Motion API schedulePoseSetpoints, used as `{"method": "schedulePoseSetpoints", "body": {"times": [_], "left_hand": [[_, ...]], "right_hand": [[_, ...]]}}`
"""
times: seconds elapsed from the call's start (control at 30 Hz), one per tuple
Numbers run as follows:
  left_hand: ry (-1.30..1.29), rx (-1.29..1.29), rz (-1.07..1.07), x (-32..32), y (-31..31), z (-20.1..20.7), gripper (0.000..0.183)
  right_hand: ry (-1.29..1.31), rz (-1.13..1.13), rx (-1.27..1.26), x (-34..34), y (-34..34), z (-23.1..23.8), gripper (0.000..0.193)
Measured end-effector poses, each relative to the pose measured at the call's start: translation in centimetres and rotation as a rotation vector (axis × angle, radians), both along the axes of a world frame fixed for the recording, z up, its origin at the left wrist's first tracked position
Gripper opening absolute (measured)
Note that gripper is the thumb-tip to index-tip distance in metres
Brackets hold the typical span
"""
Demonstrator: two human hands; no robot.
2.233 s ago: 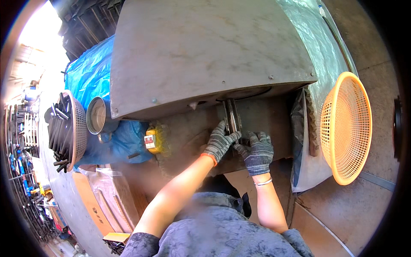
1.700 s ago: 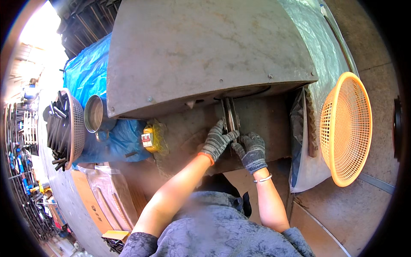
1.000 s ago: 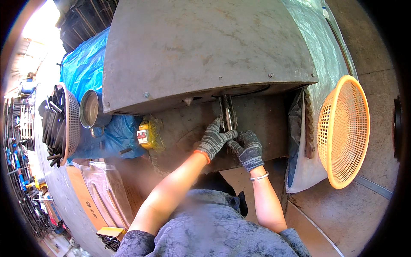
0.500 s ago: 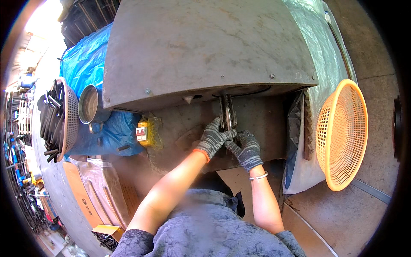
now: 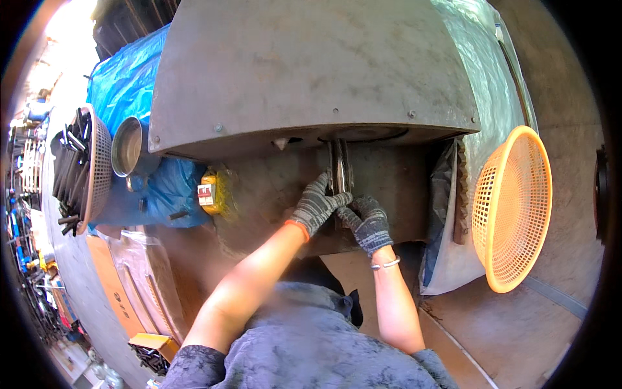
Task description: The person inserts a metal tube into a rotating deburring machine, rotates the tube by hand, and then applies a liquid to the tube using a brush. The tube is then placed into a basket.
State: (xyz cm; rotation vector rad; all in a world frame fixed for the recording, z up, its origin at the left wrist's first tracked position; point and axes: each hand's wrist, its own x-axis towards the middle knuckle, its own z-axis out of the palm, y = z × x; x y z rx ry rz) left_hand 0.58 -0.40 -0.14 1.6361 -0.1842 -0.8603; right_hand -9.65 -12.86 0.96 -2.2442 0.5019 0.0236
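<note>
Under the front edge of a large grey metal housing (image 5: pixel 311 71), a shiny metal shaft (image 5: pixel 340 165) points toward me. My left hand (image 5: pixel 317 206), in a grey knitted glove with an orange cuff, is closed at the shaft's near end, its thumb lying across it. Just to the right and slightly nearer, my right hand (image 5: pixel 367 224), gloved the same way, is bent with fingertips together beside the left thumb. Whatever small piece may lie between the fingers is hidden by the gloves. A bracelet (image 5: pixel 386 264) circles my right wrist.
An orange plastic basket (image 5: pixel 512 207) stands at right. At left are a basket of black tubes (image 5: pixel 97 175), a metal mug (image 5: pixel 135 148) on blue plastic sheeting (image 5: pixel 123 84), and a switch (image 5: pixel 206 194) on a yellow-wrapped block. Cardboard boxes (image 5: pixel 116 285) lie at lower left.
The whole view has shifted slightly. Both hands stay at the shaft's near end, with only slight shifts of the fingers.
</note>
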Motion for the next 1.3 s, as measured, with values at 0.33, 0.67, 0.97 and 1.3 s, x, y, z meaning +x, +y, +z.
{"method": "schedulePoseSetpoints", "body": {"times": [0.33,0.67,0.97,1.3], "left_hand": [[0.018,0.025,-0.014,0.3,0.0,0.4,0.057],[0.07,0.02,0.029,0.1,0.0,1.7,0.076],[0.025,-0.009,0.023,-0.1,0.0,-0.1,0.058],[0.111,-0.069,0.053,-0.1,0.0,-0.3,0.051]], "right_hand": [[-0.016,-0.037,0.118,-0.7,-0.5,-2.3,0.037],[0.019,-0.028,0.06,-0.2,-0.2,-1.5,0.038],[-0.017,-0.034,0.126,-0.2,-0.3,-1.3,0.036],[-0.073,-0.077,0.107,-0.5,0.3,-1.0,0.035]]}}
